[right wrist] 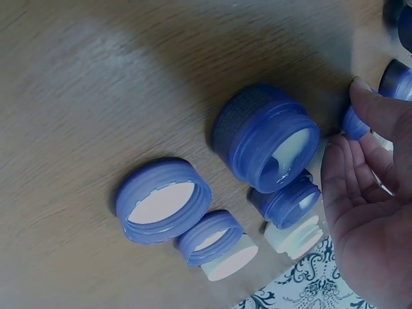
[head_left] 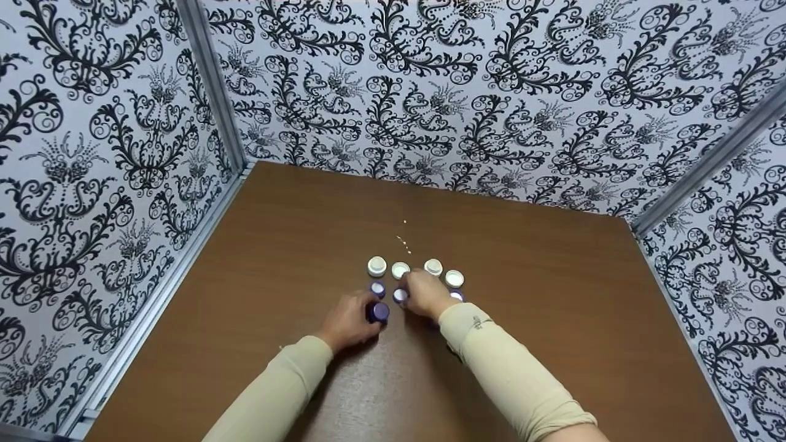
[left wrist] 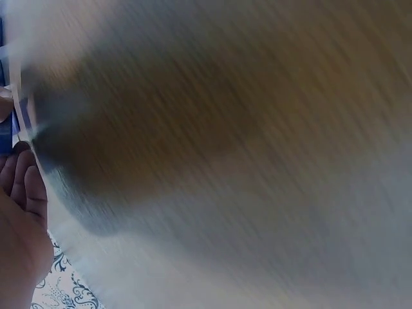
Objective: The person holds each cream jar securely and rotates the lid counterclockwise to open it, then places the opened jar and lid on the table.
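My left hand (head_left: 351,319) grips a dark purple jar (head_left: 380,312), its flat purple top facing up. In the left wrist view that hand sits at the left edge, with much of the jar out of frame. My right hand (head_left: 428,293) pinches a small purple lid (head_left: 400,296) with a white inside, just right of the jar. A small purple piece (head_left: 377,288) with a white inside stands beyond my left fingers. In the right wrist view a large open purple jar (right wrist: 264,138) and a small open purple jar (right wrist: 283,205) stand beside my right hand.
Beyond the hands are white jars (head_left: 377,266) and white lids (head_left: 454,279). A large purple lid (right wrist: 161,203) and a small purple lid (right wrist: 212,238) lie inside up on the brown table (head_left: 552,319). White specks (head_left: 403,244) dot the wood. Patterned walls (head_left: 430,98) enclose the table's back and sides.
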Available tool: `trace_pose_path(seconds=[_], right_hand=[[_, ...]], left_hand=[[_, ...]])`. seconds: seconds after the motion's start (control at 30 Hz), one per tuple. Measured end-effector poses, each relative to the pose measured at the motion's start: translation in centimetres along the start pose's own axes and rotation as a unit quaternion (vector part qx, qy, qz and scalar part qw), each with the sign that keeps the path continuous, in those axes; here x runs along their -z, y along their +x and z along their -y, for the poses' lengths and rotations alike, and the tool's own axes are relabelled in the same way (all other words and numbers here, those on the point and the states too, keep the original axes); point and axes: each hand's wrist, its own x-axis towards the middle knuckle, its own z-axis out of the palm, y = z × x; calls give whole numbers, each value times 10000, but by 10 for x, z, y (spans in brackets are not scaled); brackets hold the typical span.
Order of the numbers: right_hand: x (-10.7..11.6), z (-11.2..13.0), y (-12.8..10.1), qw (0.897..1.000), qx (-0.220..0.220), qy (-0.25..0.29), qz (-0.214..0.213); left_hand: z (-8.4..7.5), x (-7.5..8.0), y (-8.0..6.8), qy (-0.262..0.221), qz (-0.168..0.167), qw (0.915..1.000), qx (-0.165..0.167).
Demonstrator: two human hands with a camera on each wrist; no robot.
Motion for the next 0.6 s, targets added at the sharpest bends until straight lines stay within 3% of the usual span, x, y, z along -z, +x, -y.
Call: trace_pose_path(seconds=[0.27,0.6], right_hand=[[0,1,-2,10000,-44,-21,60],[4,3,-8,9993,301,-212,-47]], left_hand=[[0,1,0,-27,-60,10000,17],[-3,6,1,-29,34,10000,84]])
